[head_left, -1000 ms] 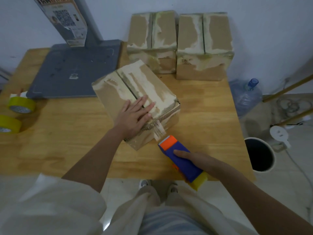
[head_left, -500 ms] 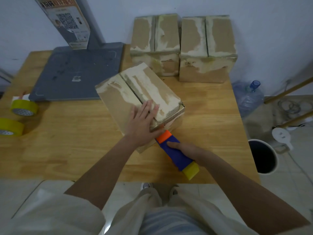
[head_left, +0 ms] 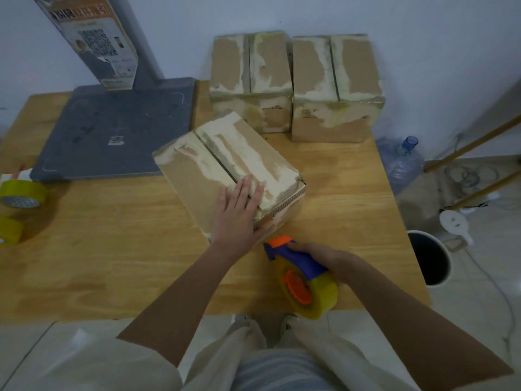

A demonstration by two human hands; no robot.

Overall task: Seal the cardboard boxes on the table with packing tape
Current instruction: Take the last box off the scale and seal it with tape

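**Head view: left hand flat on the near box, tape dispenser at its front corner**

Head view looks down on a cardboard box (head_left: 225,170) lying skewed near the middle of the wooden table (head_left: 112,249), its top flaps closed along a dark centre seam and streaked with pale torn patches. The left hand (head_left: 239,218) lies palm down on the near end of the box top, fingers spread flat across the seam and the thumb hanging over the front edge; it clamps nothing. Just below that edge, the right hand (head_left: 324,259) is wrapped tight around the blue handle of a tape dispenser (head_left: 298,266), whose orange nose sits just beside the box's lower front corner. Whether the nose touches the cardboard cannot be told. A yellowish roll of packing tape (head_left: 318,297) with an orange hub sits in the dispenser, at the table's near edge.

Behind the box, two more cardboard boxes stand side by side against the wall: a left one (head_left: 251,80) and a right one (head_left: 335,86), both closed and patchy. To the left of the skewed box lies a grey base plate (head_left: 112,128) with a post rising from it. Two spare yellow tape rolls (head_left: 21,193) rest at the table's far left edge. On the floor to the right are a water jug (head_left: 400,162) and a dark bucket (head_left: 428,258).
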